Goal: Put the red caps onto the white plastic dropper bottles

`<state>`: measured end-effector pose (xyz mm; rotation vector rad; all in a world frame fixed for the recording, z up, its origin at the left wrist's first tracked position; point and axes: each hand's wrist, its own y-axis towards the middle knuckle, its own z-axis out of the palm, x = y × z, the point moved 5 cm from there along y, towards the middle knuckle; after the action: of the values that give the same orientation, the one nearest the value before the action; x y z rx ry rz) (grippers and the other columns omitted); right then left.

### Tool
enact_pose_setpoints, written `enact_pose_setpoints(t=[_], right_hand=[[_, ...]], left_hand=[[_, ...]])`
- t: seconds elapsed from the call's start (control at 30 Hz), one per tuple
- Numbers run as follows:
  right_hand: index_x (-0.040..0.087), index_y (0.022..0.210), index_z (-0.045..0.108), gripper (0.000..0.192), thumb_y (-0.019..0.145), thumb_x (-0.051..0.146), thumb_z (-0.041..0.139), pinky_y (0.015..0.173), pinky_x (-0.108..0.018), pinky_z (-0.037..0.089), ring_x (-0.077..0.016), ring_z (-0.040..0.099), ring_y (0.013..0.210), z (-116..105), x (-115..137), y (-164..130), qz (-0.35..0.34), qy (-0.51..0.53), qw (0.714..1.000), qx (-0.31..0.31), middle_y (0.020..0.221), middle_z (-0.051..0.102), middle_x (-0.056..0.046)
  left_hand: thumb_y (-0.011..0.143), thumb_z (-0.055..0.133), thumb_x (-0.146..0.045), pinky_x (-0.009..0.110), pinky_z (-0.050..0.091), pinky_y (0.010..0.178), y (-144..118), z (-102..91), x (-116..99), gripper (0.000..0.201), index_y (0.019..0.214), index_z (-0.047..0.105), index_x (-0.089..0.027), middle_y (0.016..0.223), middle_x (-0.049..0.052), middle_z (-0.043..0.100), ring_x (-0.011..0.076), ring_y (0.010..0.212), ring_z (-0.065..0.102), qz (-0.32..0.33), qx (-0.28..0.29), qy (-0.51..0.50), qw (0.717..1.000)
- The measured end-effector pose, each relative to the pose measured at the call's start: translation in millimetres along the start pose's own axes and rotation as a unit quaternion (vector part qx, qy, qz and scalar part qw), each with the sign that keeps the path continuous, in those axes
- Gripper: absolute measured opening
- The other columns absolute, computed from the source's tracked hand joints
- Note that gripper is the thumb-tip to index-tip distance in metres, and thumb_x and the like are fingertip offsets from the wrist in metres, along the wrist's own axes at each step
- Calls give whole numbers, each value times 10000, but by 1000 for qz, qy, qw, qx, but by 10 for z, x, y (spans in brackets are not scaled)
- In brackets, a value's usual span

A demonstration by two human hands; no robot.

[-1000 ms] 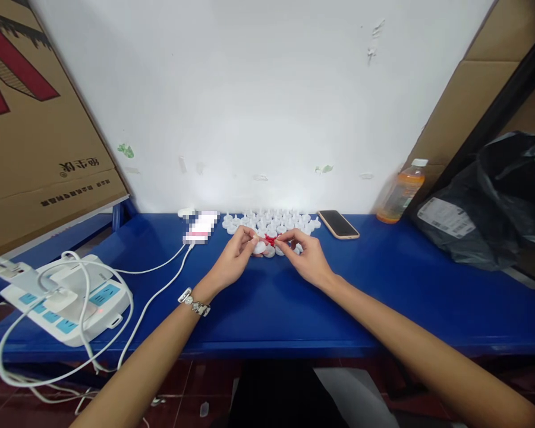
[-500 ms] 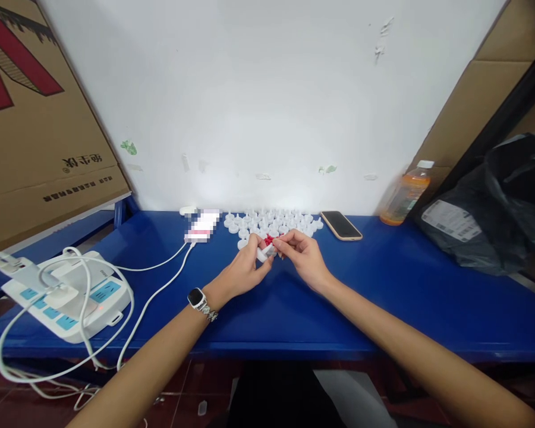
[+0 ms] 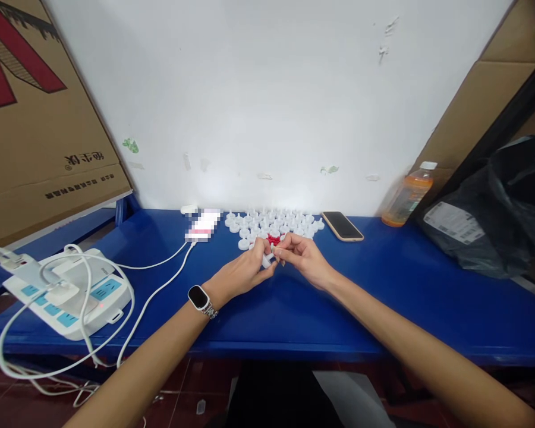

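My left hand (image 3: pixel 255 261), wearing a watch (image 3: pixel 199 298) on the wrist, is closed around a white plastic piece (image 3: pixel 267 260). The fingers of my right hand (image 3: pixel 304 255) pinch together against the tip of that piece; whatever they hold is too small to make out. Just behind the fingertips lies a small heap of red pieces (image 3: pixel 274 239), partly covered by the hands. Beyond it spread several white round plastic pieces (image 3: pixel 261 223), many with a thin stem pointing up.
A phone (image 3: pixel 342 226) lies right of the white pieces, and a lit phone (image 3: pixel 204 224) on a cable lies left. A power strip (image 3: pixel 102 300) with looping white cables takes the left side. An orange drink bottle (image 3: pixel 408 196) and a black bag (image 3: pixel 477 220) stand at right.
Both hands have come slightly nearer to me, so more of the red heap shows behind them. The left hand still holds the white piece, with the right fingers close against it.
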<state>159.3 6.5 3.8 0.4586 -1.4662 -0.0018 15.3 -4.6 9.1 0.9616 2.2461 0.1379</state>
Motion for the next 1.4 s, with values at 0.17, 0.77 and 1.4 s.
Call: enact_pose_setpoints(t=[0.17,0.77,1.4], right_hand=[[200,729,568,361,741,495,776,644,-302,483,-135,574,637,-45,34,13,-22,-35,999,-1,703,643,-7],[195,944,661,132,907,277,564,630,-268,418,-132,540,650,35,59,82,-110,-388,915,22,745,651,-4],[220,791,717,140,832,322,630,851,-376,305,-243,536,918,-21,-53,616,-26,-595,802,40,852,666,-55]], left_hand=[[947,497,-401,307,460,722,55,-29,-35,261,1095,392,-212,1012,64,586,190,831,616,10,-11,-5,1000],[911,563,-345,389,462,911,55,-258,796,207,1006,662,-190,1025,76,579,239,1003,579,-142,-157,103,972],[887,589,-313,321,485,773,56,-285,804,198,933,728,-179,930,55,647,176,786,618,-135,-122,14,983]])
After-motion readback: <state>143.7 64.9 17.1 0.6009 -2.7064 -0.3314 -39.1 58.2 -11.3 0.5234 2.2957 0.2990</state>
